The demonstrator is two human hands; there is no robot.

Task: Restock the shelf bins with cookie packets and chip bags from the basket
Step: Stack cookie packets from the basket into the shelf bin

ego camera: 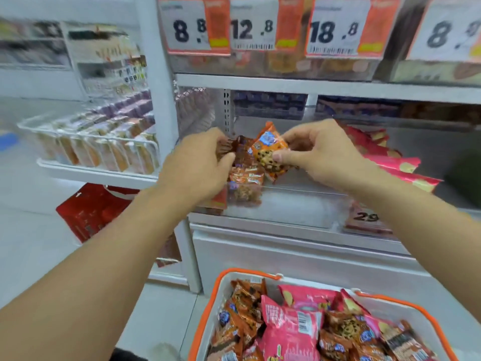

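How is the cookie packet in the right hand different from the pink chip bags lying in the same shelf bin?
The cookie packet is orange with a chocolate-chip cookie picture; the pink chip bags are pink-red. The packet is pinched by the right hand above the bin; the bags lie stacked at the bin's right side, untouched. The packet looks smaller than one bag. Both kinds also fill the basket below.

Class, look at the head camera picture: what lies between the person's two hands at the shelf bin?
In the head view, orange cookie packets lie between the left hand and right hand, both pinching them.
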